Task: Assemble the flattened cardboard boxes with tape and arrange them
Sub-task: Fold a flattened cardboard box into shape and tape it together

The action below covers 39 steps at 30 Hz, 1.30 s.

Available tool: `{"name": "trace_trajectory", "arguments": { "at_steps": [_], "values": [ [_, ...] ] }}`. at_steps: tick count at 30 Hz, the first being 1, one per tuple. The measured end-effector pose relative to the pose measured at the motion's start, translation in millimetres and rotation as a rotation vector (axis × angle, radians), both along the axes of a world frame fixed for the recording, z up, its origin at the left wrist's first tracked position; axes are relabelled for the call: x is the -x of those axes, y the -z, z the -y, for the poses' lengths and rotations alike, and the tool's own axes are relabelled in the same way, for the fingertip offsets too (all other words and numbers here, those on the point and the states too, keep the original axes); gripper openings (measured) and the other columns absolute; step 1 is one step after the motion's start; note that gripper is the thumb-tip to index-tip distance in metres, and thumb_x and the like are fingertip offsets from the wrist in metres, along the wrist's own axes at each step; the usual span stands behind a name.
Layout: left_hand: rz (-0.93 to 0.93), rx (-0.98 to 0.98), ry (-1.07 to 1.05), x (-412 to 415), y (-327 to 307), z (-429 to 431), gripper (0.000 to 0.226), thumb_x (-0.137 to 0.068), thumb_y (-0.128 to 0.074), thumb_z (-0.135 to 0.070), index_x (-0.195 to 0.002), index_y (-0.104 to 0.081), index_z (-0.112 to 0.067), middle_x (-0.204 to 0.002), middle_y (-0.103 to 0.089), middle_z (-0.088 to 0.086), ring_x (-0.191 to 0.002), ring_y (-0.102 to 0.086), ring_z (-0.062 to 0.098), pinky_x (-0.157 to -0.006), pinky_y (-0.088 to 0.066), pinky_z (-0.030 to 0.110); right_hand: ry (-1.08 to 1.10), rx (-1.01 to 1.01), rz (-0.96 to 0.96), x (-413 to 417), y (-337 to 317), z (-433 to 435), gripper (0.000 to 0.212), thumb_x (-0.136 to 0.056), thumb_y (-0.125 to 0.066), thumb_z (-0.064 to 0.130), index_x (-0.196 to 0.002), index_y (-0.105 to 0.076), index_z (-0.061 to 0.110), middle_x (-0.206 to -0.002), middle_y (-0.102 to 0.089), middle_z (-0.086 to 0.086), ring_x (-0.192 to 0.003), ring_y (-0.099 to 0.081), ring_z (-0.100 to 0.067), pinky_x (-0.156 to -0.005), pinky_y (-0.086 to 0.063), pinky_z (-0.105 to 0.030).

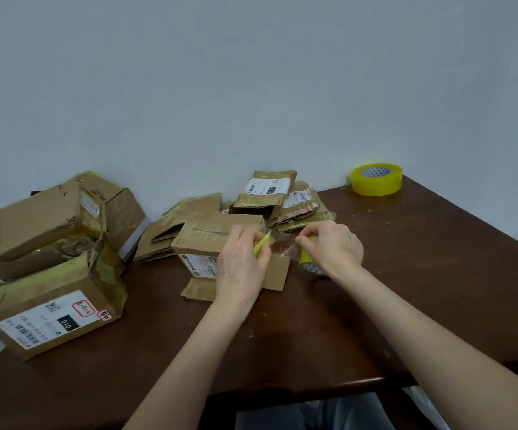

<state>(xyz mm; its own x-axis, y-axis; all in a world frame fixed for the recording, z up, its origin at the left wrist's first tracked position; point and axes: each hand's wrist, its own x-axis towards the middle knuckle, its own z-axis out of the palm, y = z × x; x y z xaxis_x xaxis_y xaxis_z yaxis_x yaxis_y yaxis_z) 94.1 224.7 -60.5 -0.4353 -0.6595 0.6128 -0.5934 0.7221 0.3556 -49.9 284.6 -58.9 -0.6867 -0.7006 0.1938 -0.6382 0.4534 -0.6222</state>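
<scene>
From my remote seat, I take the open cardboard box at the middle of the table as my landmark. It lies on its side with the flaps toward me, and a white shipping label with barcodes on its near face is too small for me to read. The left hand sits just in front of the box's right end, fingers curled round a slim yellow-green tool; I cannot tell what kind. Just right of the box, the right hand grips a tape roll standing on the table, and a clear strip of tape stretches between the two hands. Well left of the box is a stack of assembled boxes; the nearest one carries a white label with "010" in white on a black patch, barcodes and a red-bordered handwritten sticker I cannot make out. Behind the box lies a pile of flattened boxes, and the one on top bears another white label with a black patch. Far to the box's right, at the table's back corner, a spare yellow tape roll lies flat. The table is dark brown wood, dotted with small scraps, against a plain pale grey-blue wall.
</scene>
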Motion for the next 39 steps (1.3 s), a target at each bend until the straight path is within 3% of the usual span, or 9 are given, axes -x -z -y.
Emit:
{"name": "trace_trajectory", "arguments": {
  "at_steps": [8,20,34,39],
  "values": [
    [0.056,0.044,-0.025,4,1,2,0.008,-0.09,-0.061,-0.02,-0.091,-0.062,-0.013,-0.09,-0.05,-0.004,-0.073,-0.046,0.01,-0.063,-0.034,0.021,0.007,0.002,0.001,0,0,2,0.017,-0.092,-0.056,0.041,-0.098,-0.071,0.036,-0.098,-0.069,0.001,-0.094,-0.063,-0.024,-0.07,-0.047,-0.03],
    [0.138,0.143,-0.035,7,6,11,0.009,-0.09,-0.06,-0.02,-0.091,-0.064,-0.012,-0.087,-0.056,0.0,-0.076,-0.054,0.019,-0.064,-0.044,0.029,0.015,0.028,0.01,-3,1,1,0.017,-0.092,-0.055,0.04,-0.092,-0.071,0.034,-0.095,-0.07,0.003,-0.089,-0.063,-0.022,-0.067,-0.046,-0.028],
    [0.284,0.172,-0.076,17,-1,4,0.021,-0.095,-0.049,-0.021,-0.111,-0.06,-0.014,-0.104,-0.058,0.001,-0.089,-0.056,0.021,-0.07,-0.03,0.025,0.014,0.06,-0.014,-10,3,-3,0.019,-0.092,-0.055,0.039,-0.091,-0.073,0.033,-0.095,-0.071,0.005,-0.091,-0.063,-0.021,-0.073,-0.047,-0.031],
    [0.23,0.122,-0.027,13,-1,10,0.017,-0.093,-0.056,-0.02,-0.106,-0.063,-0.013,-0.099,-0.058,0.002,-0.084,-0.057,0.021,-0.07,-0.042,0.03,-0.001,0.031,0.025,-8,1,-3,0.017,-0.091,-0.057,0.042,-0.091,-0.072,0.034,-0.097,-0.07,0.004,-0.092,-0.062,-0.021,-0.075,-0.05,-0.032]
  ]
}}
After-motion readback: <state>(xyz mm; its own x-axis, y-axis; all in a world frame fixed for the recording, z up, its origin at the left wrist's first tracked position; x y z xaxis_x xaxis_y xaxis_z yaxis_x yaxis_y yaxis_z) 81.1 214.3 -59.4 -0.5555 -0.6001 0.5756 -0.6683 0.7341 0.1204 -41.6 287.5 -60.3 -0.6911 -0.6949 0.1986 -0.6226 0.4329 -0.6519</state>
